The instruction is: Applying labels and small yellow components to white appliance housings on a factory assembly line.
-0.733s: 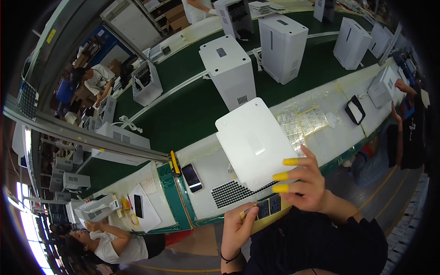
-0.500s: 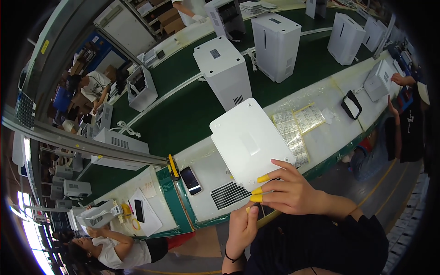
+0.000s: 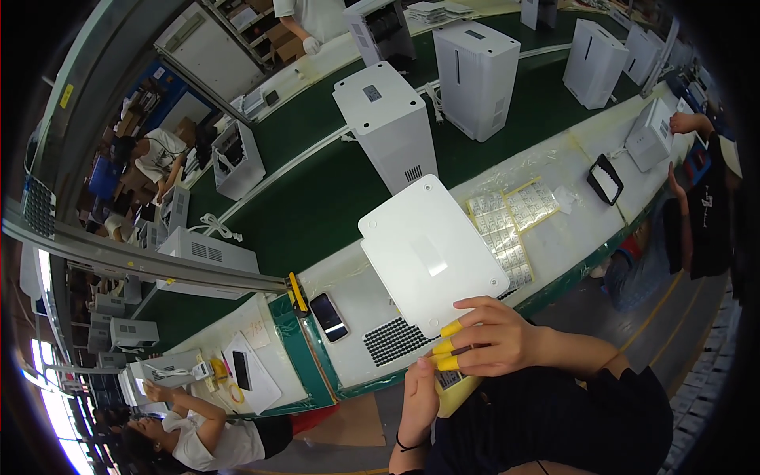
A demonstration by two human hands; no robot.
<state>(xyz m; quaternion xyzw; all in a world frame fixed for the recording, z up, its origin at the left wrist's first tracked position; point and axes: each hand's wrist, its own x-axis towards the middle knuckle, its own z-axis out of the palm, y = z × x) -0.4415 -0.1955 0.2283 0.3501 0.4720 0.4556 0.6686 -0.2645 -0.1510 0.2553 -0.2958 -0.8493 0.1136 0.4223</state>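
Note:
Low in the view, my right hand has yellow finger covers on several fingertips. Its fingers are closed at the upper edge of a yellow sheet with a dark label; the right thumb is hidden. My left hand, a dark band on its wrist, pinches the same sheet from the left. Just beyond my hands a white appliance panel with round corner recesses lies on the worktable, its near edge close to my right fingers. Left of it lies a sheet of small black round pads.
A phone and a yellow-black utility knife lie left. Silver label sheets and a black frame lie right. White appliance housings stand on the green conveyor. Co-workers sit left and right.
The yellow sheet now shows more between my hands, its dark label visible. My right hand has shifted slightly down. At the far side, a co-worker's gloved hand has moved left.

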